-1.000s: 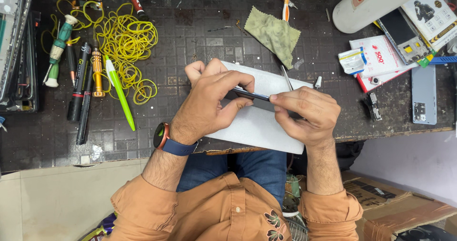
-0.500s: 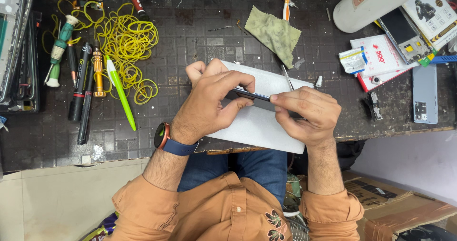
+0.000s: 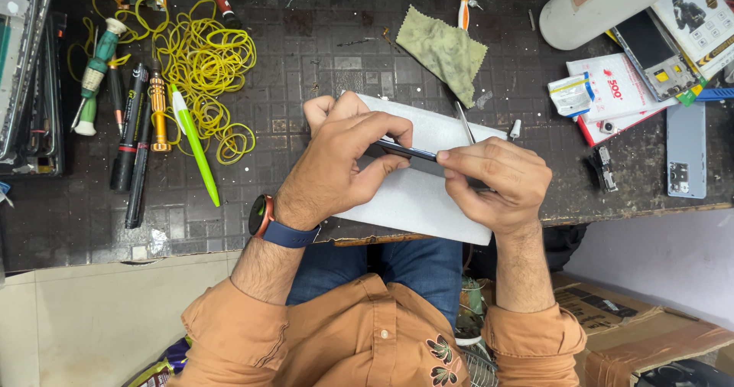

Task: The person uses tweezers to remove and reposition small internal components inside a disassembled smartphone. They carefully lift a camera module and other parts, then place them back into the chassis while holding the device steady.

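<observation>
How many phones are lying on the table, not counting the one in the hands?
2: a blue phone lying back-up at the right edge, and an opened phone above it by the white cylinder. More may be hidden.

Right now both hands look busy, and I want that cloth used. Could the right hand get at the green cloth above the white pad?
Probably yes. The green cloth lies flat with bare tabletop around it, just beyond the white pad. But the right hand pinches the thin dark phone with the left hand, so it must let go first.
</observation>
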